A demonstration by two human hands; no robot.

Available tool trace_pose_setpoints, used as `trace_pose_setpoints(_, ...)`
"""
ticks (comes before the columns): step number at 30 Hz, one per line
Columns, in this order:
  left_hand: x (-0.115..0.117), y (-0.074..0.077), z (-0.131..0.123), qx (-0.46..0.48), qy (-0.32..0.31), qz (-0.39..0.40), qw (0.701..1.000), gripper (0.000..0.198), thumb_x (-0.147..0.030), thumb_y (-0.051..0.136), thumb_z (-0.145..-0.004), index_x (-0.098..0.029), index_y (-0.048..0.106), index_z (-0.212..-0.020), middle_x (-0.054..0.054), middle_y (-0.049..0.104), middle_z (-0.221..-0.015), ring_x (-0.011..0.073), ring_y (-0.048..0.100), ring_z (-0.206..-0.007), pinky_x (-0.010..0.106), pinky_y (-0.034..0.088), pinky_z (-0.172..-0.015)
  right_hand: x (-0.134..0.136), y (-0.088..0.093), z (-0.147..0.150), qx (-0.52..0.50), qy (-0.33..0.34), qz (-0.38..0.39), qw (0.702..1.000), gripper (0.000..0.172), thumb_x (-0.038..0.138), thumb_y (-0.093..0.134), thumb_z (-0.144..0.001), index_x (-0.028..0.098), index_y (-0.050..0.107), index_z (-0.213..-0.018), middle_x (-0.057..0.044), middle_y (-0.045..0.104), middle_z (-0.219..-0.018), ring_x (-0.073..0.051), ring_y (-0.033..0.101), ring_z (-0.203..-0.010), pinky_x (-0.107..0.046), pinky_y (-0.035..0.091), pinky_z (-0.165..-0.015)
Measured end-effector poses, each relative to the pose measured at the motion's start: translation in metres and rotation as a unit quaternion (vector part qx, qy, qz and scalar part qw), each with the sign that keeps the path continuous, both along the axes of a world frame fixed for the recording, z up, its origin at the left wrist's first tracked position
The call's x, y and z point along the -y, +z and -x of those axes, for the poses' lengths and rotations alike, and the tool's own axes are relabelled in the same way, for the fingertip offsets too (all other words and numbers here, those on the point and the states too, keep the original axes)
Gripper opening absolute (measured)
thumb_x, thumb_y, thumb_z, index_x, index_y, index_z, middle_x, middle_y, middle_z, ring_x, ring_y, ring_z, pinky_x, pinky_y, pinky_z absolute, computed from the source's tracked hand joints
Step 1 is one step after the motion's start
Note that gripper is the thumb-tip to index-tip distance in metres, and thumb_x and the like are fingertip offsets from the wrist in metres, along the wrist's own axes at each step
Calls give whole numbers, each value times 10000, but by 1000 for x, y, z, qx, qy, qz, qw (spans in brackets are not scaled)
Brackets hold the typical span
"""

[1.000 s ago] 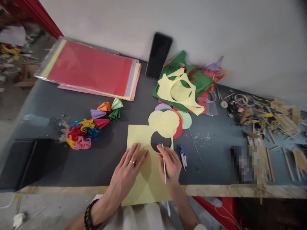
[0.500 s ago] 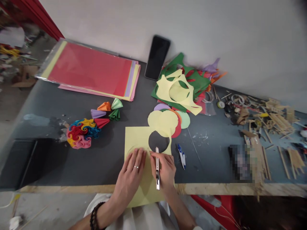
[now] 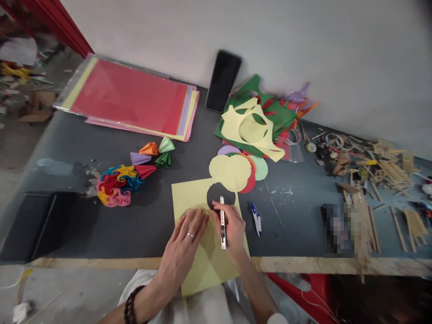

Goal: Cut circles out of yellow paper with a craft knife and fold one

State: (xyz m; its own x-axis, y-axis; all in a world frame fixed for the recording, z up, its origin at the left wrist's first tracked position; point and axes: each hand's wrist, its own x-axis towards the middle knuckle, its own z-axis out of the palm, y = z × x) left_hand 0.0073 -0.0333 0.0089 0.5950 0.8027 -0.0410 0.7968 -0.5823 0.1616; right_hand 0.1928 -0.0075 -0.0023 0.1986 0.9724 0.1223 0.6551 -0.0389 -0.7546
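The yellow sheet (image 3: 209,263) is laid on the worktop (image 3: 101,234) in front of the body, its long axis run from the body towards the wall, the far end turned slightly left; the near end is left hanging past the worktop's edge, and a round hole (image 3: 219,190) is seen near its far right corner.

The sheet is covered at its left by the left hand (image 3: 185,242), palm down, fingers stretched out and close together; a curved line is seen beside the fingertips. Over the sheet's right part, just nearer than the hole, a knife (image 3: 222,225) is pinched between thumb and fingers of the right hand (image 3: 235,228); its long axis is pointed away from the body, almost straight at the wall; which end bears the blade cannot be told.

Beyond the sheet to the left, a clear plastic sleeve (image 3: 74,83) is filled with coloured paper, red (image 3: 131,96) uppermost, yellow and purple shown at the edges; left of the sheet, paper cones (image 3: 150,148) are set beside a curled paper bundle (image 3: 118,185); at its far right corner, paper circles (image 3: 229,167) are heaped.
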Motion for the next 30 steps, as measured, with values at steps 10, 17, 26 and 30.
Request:
trace_pose_setpoints(10, 9, 1, -4, -29, 8, -15, 999, 773, -44, 440, -919, -191, 306, -1666, 87, 350, -1751, 298, 369, -1599, 433, 486, -1264, -4, -1, -1, 7, 2, 11, 1000, 128, 272, 659, -982, 249, 733, -1085, -32, 824, -1051, -178, 766, -950, -293, 616, -873)
trace_pose_setpoints(17, 11, 0, -5, -21, 2, -17, 1000, 786, -84, 474, -943, -136, 218, -1684, 138, 297, -1763, 321, 295, -1622, 458, 426, -1311, -19, 5, 0, 76, 66, -13, 995, 114, 276, 674, -957, 299, 700, -1066, -40, 784, -938, -208, 692, -897, -306, 576, -809)
trace_pose_setpoints(26, 14, -12, -6, -22, 10, -88, 996, 821, -60, 465, -879, -107, 253, -1671, 145, 384, -1723, 315, 440, -1559, 456, 561, -1187, -53, 4, 17, 85, 75, 29, 993, 88, 335, 638, -987, 282, 629, -917, -24, 680, -842, -216, 616, -834, -329, 495, -747)
trace_pose_setpoints(30, 12, -9, -7, -24, 14, -77, 997, 766, -108, 499, -883, -117, 367, -1637, 131, 441, -1699, 324, 477, -1537, 467, 541, -1211, -45, 11, 3, 72, 83, -7, 994, 57, 303, 648, -985, 249, 656, -1001, -22, 732, -917, -206, 675, -882, -332, 539, -792)
